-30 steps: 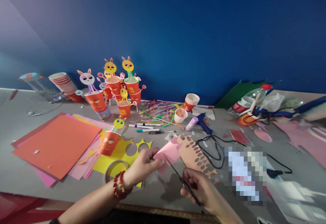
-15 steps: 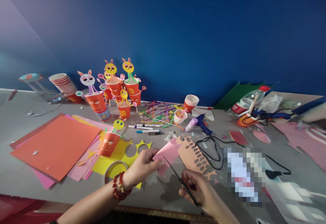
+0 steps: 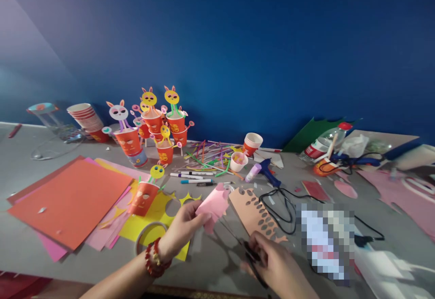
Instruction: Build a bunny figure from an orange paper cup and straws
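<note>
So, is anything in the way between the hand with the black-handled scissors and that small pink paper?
Nothing visible stands between them: the black-handled scissors in the right hand point toward the small pink paper. The left hand grips the paper's left side. The peach paper sheet with cut-out holes lies off to the right.

One head-worn camera looks forward and down, from above the near edge of the matte grey desk (image 3: pixel 98 265) towards the smooth dark-blue wall (image 3: pixel 238 54), which fills the upper half. The bare left grip (image 3: pixel 185 226) and bare right grip (image 3: pixel 267 256) appear near, below centre.
</note>
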A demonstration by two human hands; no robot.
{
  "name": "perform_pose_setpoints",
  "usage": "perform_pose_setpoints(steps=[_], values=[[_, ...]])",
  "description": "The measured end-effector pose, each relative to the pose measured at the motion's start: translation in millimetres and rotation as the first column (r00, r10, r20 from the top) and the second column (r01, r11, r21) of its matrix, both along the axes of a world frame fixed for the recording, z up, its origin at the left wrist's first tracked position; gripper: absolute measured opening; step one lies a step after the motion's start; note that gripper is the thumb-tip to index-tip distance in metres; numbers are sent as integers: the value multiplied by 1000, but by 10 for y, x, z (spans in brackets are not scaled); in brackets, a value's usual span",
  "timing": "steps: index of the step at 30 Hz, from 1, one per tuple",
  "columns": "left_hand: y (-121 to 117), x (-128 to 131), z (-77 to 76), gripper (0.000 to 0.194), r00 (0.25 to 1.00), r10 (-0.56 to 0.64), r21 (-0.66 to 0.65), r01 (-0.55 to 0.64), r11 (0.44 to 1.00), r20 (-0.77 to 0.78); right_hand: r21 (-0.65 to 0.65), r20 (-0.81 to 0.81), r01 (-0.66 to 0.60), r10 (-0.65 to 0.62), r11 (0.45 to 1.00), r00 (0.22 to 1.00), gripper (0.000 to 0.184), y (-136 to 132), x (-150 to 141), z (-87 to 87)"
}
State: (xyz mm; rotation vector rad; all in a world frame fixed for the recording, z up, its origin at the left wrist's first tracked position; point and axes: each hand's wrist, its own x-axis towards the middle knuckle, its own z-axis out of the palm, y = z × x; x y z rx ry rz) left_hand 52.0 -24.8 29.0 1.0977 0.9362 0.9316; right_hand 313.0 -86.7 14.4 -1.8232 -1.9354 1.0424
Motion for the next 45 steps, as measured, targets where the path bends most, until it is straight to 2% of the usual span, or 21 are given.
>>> perform_pose_setpoints(steps=[3, 6, 9, 12, 15, 18, 21, 22, 24, 26, 28, 30, 31, 32, 33, 37, 39, 41, 43, 45], values=[[-17, 8, 4, 38, 998, 46, -13, -45, 999, 53, 181, 258, -5, -43, 983, 965, 26, -54, 18, -118], [-58, 36, 22, 37, 995, 56, -44, -52, 998, 84, 247, 436, -76, -41, 966, 899, 29, -81, -67, -182], [-113, 58, 20, 38, 991, 43, -99, -30, 995, 126, 197, 514, -82, -32, 977, 857, 33, -48, -180, -137], [-169, 56, -19, 40, 990, -28, -112, 44, 993, 139, 66, 471, -57, 19, 996, 882, 35, 12, -240, -46], [-224, 52, -74, 43, 986, -104, -123, 120, 985, 131, -10, 382, -55, 55, 998, 922, 30, 45, -216, 49], [-274, 81, -116, 44, 983, -113, -157, 135, 978, 146, 17, 249, -45, 39, 999, 968, 18, 49, -160, 144], [-314, 145, -132, 45, 974, -135, -188, 170, 967, 184, 66, -97, 42, -36, 997, 995, 17, 52, -186, 192], [-325, 170, -131, 46, 970, -151, -193, 188, 963, 191, 70, -250, 78, -58, 994, 966, 23, 55, -224, 185], [-345, 217, -125, 48, 961, -197, -184, 234, 955, 196, 41, -513, 148, -107, 988, 852, 38, 65, -322, 134], [-363, 248, -125, 48, 949, -244, -161, 278, 947, 200, -28, -658, 236, -196, 971, 727, 49, 86, -390, 59], [-380, 255, -154, 45, 941, -269, -154, 302, 941, 204, -74, -714, 366, -306, 928, 629, 50, 135, -353, 1], [-395, 238, -223, 43, 946, -259, -169, 292, 941, 193, -44, -707, 529, -401, 847, 583, 46, 229, -182, -13], [-402, 223, -270, 43, 951, -247, -178, 279, 944, 184, 13, -661, 595, -440, 804, 609, 44, 293, -59, -5], [-409, 207, -320, 42, 956, -232, -183, 264, 947, 178, 100, -570, 625, -470, 774, 674, 41, 365, 74, 9], [-416, 190, -369, 42, 960, -220, -182, 251, 951, 175, 189, -445, 597, -474, 780, 760, 38, 441, 205, 25], [-437, 131, -456, 43, 959, -234, -155, 259, 953, 160, 279, -298, 551, -475, 786, 828, 31, 696, 547, 54], [-441, 107, -406, 43, 962, -232, -130, 251, 959, 145, 323, -235, 558, -506, 765, 830, 30, 760, 598, 44], [-434, 83, -310, 43, 968, -203, -110, 220, 969, 144, 374, -182, 595, -573, 711, 799, 26, 771, 593, 38], [-411, 57, -196, 42, 976, -154, -101, 170, 980, 151, 445, -151, 620, -628, 646, 763, 31, 721, 519, 51], [-371, 31, -95, 39, 985, -87, -91, 101, 991, 147, 506, -159, 571, -580, 647, 799, 38, 612, 347, 88]])
